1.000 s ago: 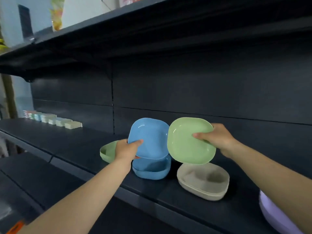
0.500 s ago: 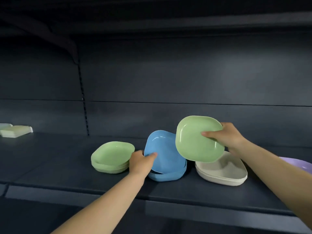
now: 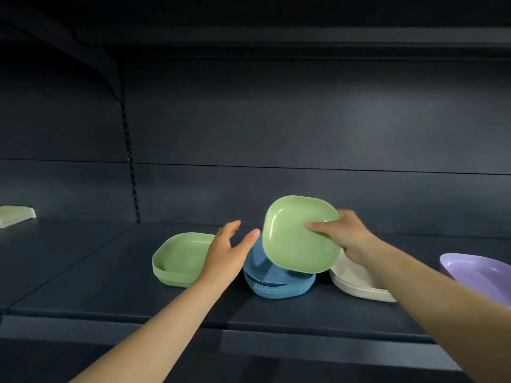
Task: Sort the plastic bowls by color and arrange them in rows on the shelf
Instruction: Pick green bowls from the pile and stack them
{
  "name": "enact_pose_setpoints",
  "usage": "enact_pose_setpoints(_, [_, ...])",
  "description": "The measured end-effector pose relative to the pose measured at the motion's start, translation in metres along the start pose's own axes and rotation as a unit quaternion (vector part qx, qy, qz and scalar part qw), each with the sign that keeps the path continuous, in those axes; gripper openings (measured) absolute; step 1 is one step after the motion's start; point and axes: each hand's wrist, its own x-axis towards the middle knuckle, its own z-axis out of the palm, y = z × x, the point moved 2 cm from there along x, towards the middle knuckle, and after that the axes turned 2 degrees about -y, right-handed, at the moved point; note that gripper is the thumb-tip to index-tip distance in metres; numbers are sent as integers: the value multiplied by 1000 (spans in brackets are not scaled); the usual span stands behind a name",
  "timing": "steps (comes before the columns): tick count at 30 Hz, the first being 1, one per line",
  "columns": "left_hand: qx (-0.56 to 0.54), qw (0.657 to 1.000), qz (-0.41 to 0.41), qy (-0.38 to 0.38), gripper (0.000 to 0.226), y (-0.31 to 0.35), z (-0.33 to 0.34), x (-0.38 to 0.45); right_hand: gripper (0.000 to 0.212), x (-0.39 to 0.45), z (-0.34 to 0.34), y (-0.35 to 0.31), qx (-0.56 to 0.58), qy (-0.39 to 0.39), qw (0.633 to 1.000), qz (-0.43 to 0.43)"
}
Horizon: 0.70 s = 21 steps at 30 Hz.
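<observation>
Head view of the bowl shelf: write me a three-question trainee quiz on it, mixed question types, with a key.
1. True or false: the right hand holds a green bowl tilted above the blue stack.
2. Multiple choice: the left hand is A) gripping a blue bowl, B) open and holding nothing, C) pressing the cream stack.
3. Fill in: the stack that matches the held bowl's colour, the green stack, sits to the ____ of the blue stack on the shelf.

Key: 1 true; 2 B; 3 left.
</observation>
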Motion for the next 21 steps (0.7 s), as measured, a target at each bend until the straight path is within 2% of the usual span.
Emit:
enact_pose_setpoints(2, [-42, 999, -11, -8, 52, 4, -12, 2, 21, -2, 35, -6, 14, -29, 999, -2])
enact_pose_setpoints(4, [-101, 994, -40, -3, 30, 8, -28, 3, 21, -3, 71, -13, 33, -46, 998, -18])
enact_pose_setpoints(6, [-145, 985, -85, 35, 11, 8, -47, 5, 22, -5, 107, -19, 47, -58, 997, -33])
enact_pose_setpoints(7, [-148, 982, -98, 64, 8, 4, -60, 8, 22, -5, 124, -21, 49, -62, 996, -37])
enact_pose_setpoints(11, [-75, 982, -101, 142, 25, -19, -107, 25, 29, 0, 180, -20, 19, -44, 998, -34])
enact_pose_setpoints(15, [12, 984, -114, 134, 29, -37, -129, 37, 29, 7, 210, -13, -20, -22, 999, -23])
enact_pose_setpoints(21, [-53, 981, -137, 129, 21, -65, -129, 47, 41, 24, 228, 0, -85, -3, 996, -16])
